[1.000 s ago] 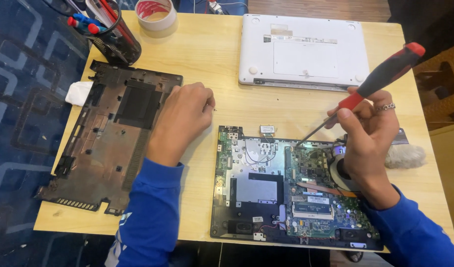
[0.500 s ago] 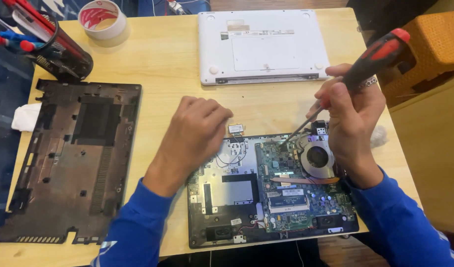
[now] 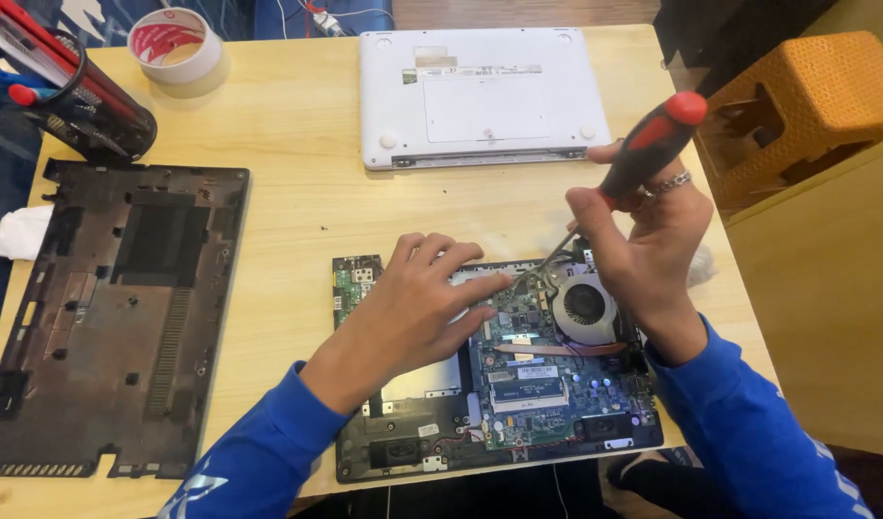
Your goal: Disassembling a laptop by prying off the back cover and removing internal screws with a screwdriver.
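An opened laptop base [image 3: 518, 384] with its green circuit board and round cooling fan [image 3: 584, 306] exposed lies at the table's front edge. My left hand [image 3: 417, 308] rests flat on the board's upper left part, fingers spread. My right hand [image 3: 643, 245] grips a red and black screwdriver [image 3: 643, 154], tilted, its metal tip down on the board just left of the fan.
A black laptop bottom cover [image 3: 115, 317] lies at the left. A closed white laptop [image 3: 480, 91] lies upside down at the back. A tape roll [image 3: 177, 43] and a black mesh pen holder [image 3: 86, 111] stand at the back left. An orange stool [image 3: 807, 106] is beyond the table's right edge.
My left hand has slid right across the board toward the fan. The screwdriver tip has come down onto the board beside the fan. The view has shifted.
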